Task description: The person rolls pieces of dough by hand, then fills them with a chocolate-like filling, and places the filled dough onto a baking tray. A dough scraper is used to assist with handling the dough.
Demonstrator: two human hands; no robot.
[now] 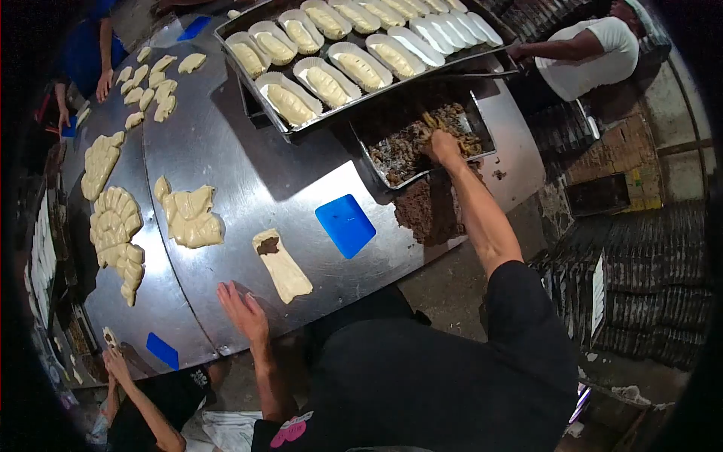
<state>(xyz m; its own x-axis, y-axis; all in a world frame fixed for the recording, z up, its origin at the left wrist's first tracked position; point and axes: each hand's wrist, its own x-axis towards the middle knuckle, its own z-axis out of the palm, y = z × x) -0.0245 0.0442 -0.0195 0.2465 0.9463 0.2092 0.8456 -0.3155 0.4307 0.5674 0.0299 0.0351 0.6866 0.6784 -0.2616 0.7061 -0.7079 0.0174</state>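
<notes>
Well to the left of the person's left hand (245, 313), a co-worker's hands (118, 364) hold a small piece of dough with brown filling. Nearer, on the same side, a blue scraper (163, 351) lies by the edge of the steel table (248, 188). Beyond it, large lumps of dough (115, 218) spread out, with a folded dough slab (192, 217) closer in. The left hand is open, fingers extended, at the table's near edge. Just beyond its fingertips lies a flattened dough strip (285, 270), brown filling on its far end. Between the two hands rests another blue scraper, square-cornered (345, 226). Ahead of them, a tray (301, 128) carries shaped dough pieces in paper cups. The right hand (443, 148) reaches into a metal pan (483, 120) of brown and yellowish filling; its fingers are buried, so their grip cannot be told. Just nearer than it, a brown filling mound (425, 215) sits on the table.
</notes>
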